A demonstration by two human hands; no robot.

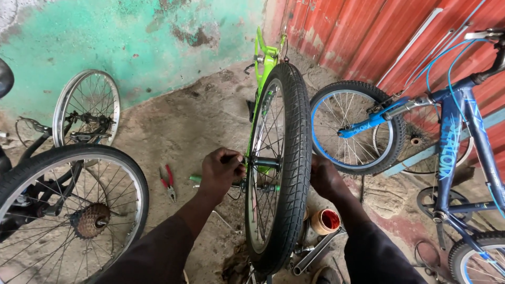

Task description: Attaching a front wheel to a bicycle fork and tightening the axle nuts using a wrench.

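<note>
Upright black-tyred wheel (281, 158), green frame (266, 60)

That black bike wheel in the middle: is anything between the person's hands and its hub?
Nothing visible for the left hand: it is already at the hub of the wheel. The tyre hides the right hand's fingers, so that side cannot be judged.

Peeling green wall (131, 37), red corrugated sheeting (368, 37), bare dirt floor (189, 126).
</note>
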